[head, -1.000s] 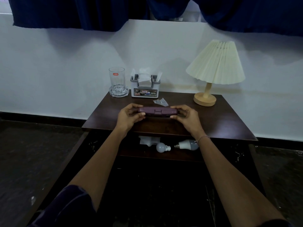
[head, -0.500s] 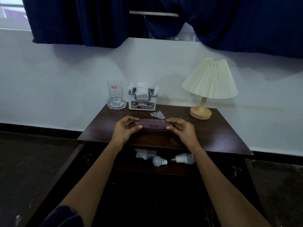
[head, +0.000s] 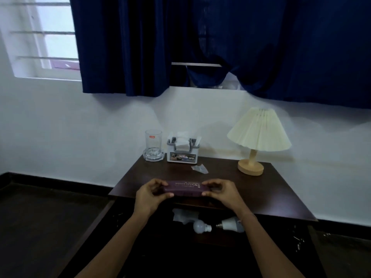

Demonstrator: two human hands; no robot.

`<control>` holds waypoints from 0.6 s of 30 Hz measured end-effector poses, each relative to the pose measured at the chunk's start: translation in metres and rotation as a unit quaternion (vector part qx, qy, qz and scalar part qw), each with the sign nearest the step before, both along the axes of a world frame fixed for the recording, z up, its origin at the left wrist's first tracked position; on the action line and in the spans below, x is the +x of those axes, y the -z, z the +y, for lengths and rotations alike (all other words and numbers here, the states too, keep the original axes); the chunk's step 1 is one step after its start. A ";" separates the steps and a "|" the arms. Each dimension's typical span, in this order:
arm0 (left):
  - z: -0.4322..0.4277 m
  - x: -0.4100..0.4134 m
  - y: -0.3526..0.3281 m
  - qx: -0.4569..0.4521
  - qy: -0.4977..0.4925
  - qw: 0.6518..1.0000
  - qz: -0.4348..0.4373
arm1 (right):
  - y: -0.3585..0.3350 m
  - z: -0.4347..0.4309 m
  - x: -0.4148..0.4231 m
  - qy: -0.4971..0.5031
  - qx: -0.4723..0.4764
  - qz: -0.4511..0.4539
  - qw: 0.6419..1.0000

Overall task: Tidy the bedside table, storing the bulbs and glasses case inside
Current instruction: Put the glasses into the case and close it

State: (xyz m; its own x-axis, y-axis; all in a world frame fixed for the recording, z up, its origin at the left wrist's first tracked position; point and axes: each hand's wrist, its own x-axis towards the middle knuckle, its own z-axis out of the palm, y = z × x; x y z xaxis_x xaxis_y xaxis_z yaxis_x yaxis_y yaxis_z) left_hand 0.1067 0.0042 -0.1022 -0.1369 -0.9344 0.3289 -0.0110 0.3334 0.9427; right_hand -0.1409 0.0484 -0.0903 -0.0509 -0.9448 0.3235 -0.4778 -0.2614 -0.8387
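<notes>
A maroon glasses case (head: 185,189) with gold lettering lies lengthwise near the front edge of the dark wooden bedside table (head: 261,193). My left hand (head: 149,194) grips its left end and my right hand (head: 221,192) grips its right end, fingers curled over the top and thumbs at the front. Below the tabletop, inside the open compartment, lie two white bulbs (head: 200,227) (head: 230,225) side by side, with a crumpled white wrapper (head: 183,215) just behind them.
At the back of the table stand a clear glass (head: 153,146), a grey tissue holder (head: 182,151) and a cream pleated lamp (head: 258,137). A small clear plastic scrap (head: 199,168) lies behind the case. Dark blue curtains hang above; dark floor lies either side.
The camera has tilted upward, so the table and hands sit lower in view. The case is turned a little, its lettered top now showing. Both hands still hold its ends.
</notes>
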 end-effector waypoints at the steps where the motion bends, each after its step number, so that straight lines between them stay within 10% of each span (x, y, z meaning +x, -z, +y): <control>1: 0.006 0.007 0.001 -0.008 -0.011 1.000 -0.013 | 0.000 0.005 0.004 -0.008 -0.003 -0.001 1.000; 18: 0.054 0.098 0.034 0.045 0.011 0.989 -0.137 | 0.055 0.070 0.096 0.004 -0.073 0.002 0.997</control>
State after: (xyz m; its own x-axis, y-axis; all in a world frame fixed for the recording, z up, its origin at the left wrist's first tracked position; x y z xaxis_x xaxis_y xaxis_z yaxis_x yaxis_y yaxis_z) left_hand 0.2050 0.0579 -0.1366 -0.2298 -0.9540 0.1925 -0.2646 0.2516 0.9309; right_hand -0.0446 0.1189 -0.1451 -0.0577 -0.8870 0.4582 -0.4833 -0.3768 -0.7902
